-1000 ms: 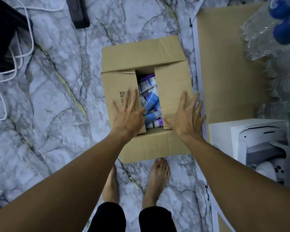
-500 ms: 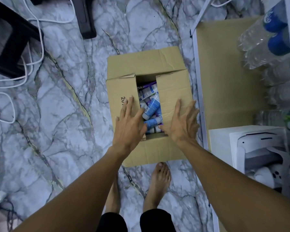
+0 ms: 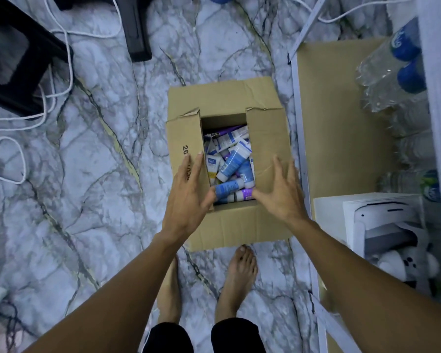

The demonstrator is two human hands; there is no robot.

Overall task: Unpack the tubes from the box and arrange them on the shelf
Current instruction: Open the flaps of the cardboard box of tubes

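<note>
Two hands work the cardboard box (image 3: 224, 98), which stands on the marble floor (image 3: 87, 174) directly ahead of the person's bare feet. The left hand (image 3: 189, 197) lies flat with its fingers straight on the 9 o'clock flap (image 3: 186, 133), thumb at the flap's inner edge. The right hand (image 3: 280, 197) is spread, fingers apart, over the 3 o'clock flap (image 3: 267, 138); whether it touches cannot be confirmed. The hands are apart, one on each side of the opening, and neither holds anything.

Between the two side flaps, the tubes (image 3: 229, 161) lie in a loose heap of blue, white and purple inside the box. None is seen on the shelf (image 3: 336, 123), a cardboard-lined board at 3 o'clock of the box.

Step in hand, as judged: spreading the side flaps for full access.

1. Press each flap outward close to its fold line, not at its free edge, so that it is less likely to spring back.
2. Fold both flaps down past level. The flaps at 12 and 6 o'clock already lie open.
3. Keep the thumbs clear of the heap while pushing.
4. Lift the tubes a few at a time, since they point in all directions.
5. Aim for the bare stretch of shelf between the water bottles (image 3: 390, 70) at 1 o'clock and the white box (image 3: 367, 217) at 4 o'clock.
</note>
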